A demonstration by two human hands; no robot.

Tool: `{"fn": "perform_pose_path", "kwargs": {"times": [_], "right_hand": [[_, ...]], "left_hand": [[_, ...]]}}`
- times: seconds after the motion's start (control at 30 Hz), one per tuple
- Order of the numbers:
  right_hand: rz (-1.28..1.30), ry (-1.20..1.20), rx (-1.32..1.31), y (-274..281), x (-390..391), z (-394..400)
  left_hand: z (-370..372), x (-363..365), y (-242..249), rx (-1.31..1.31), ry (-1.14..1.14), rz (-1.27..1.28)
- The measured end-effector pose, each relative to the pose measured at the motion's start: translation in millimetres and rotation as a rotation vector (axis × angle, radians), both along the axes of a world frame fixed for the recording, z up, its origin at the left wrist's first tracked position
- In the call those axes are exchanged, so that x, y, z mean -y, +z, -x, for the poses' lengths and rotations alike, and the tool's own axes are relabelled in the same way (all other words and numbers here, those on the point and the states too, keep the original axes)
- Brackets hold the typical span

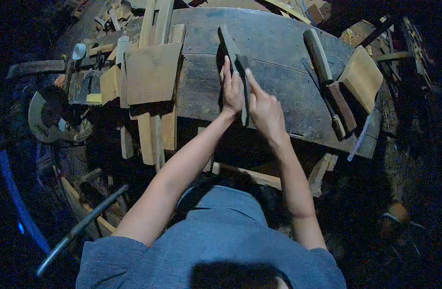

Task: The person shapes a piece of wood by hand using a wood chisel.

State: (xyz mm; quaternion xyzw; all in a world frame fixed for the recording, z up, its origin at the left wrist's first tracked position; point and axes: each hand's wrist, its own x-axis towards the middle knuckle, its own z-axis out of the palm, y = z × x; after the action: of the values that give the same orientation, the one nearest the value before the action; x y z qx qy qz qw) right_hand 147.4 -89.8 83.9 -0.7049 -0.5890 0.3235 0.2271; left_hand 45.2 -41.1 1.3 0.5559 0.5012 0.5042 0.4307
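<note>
A long, narrow wooden board [229,42] stands on its edge over the workbench, its near end between my wrists. My left hand [233,94] lies along its left face, fingers stretched forward and thumb side at the board. From the other side my right hand [265,106] grips it, index finger pointing forward and the other fingers curled in. Just ahead of that fingertip, a small dark piece [241,61] sits against the board; its kind does not show.
The workbench [278,48] carries a stack of boards under a wide wooden panel [151,72] at left. At right lie a hand plane-like long block [318,53], a wooden-handled tool [342,106], a curved wood piece [363,77] and a thin blade [359,138]. A metal pipe [81,231] slants at lower left.
</note>
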Motion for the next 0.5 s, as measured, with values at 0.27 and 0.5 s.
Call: {"fn": "perform_pose_path", "kwargs": {"times": [0.27,0.5], "right_hand": [[0.105,0.038,-0.054,12,12,-10],[0.002,0.062,-0.027,-8,-41,-12]], "left_hand": [[2,-4,-10,-0.186,0.017,-0.016],[5,-3,-4,-0.153,-0.026,-0.055]]}}
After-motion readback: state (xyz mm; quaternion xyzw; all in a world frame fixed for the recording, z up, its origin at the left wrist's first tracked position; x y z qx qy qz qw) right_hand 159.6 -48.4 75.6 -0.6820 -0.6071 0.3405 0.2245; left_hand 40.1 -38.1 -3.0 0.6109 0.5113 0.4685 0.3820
